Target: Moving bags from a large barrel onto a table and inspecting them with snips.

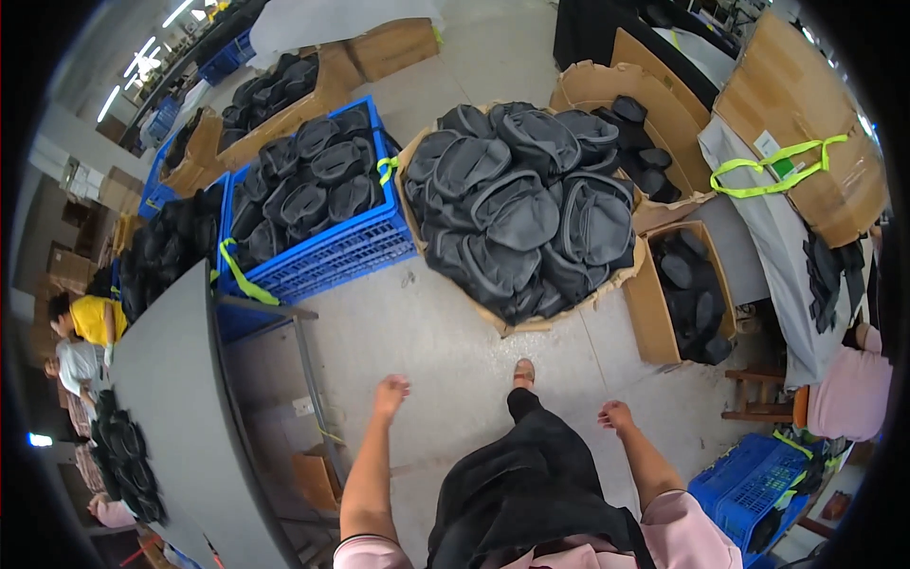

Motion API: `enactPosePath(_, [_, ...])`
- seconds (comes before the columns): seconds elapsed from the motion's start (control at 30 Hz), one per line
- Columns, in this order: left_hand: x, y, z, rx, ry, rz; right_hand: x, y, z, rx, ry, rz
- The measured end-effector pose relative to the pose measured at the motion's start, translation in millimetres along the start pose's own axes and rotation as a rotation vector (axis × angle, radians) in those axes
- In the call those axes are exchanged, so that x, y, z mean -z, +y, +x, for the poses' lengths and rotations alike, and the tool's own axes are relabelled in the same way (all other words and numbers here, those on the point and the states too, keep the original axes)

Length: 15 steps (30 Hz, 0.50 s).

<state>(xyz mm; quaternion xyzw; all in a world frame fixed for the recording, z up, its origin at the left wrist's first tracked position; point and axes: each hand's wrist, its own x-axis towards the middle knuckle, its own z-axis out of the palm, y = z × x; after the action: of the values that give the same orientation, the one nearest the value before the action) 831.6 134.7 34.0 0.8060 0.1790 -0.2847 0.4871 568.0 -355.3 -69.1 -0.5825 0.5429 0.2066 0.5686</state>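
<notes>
My left hand (391, 394) hangs over the bare floor beside the grey table, its fingers loosely bent and apart, with nothing seen in them. Held out on the other side, my right hand (615, 415) also looks empty, fingers slightly curled. In front of me a big cardboard box (507, 328) is heaped above its rim with black padded fabric pieces (517, 209), rounded with piped edges. Neither hand touches them. The nearest thing to my right hand is a smaller carton (654, 327) holding dark rounded pieces (690, 294).
A blue crate (332, 251) full of similar pieces stands at the front left. The grey table (180, 379) runs along my left. At the right are a wooden stool (758, 394), a blue basket (749, 484) and a person in pink (848, 394). Other people work far left.
</notes>
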Motion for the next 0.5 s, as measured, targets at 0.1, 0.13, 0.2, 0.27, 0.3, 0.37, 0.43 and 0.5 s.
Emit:
enactPosePath(0.1, [-56, 42, 73, -0.145, -0.121, 0.396, -9, -93, 25, 0.050, 0.051, 0.034])
enactPosePath(0.13, [-76, 52, 95, -0.144, -0.127, 0.396, -12, -121, 32, 0.050, 0.098, 0.074])
enactPosePath(0.2, [-110, 75, 134, -0.061, 0.017, 0.161, -31, -178, 42, 0.075, 0.113, 0.072])
enactPosePath(0.27, [-138, 104, 157, 0.027, 0.036, 0.011, -51, -212, 52, 0.086, 0.145, 0.075])
enactPosePath(0.3, [-145, 118, 166, 0.111, 0.068, -0.136, -63, -224, 57, 0.055, 0.169, 0.095])
enactPosePath(0.37, [-149, 134, 181, 0.101, -0.017, -0.188, -84, -228, 66, 0.008, 0.201, 0.116])
enactPosePath(0.43, [-150, 133, 195, 0.113, -0.065, -0.259, -108, -226, 74, -0.034, 0.127, 0.153])
enactPosePath(0.5, [-150, 128, 206, 0.147, -0.098, -0.181, -121, -223, 78, -0.055, 0.116, 0.144])
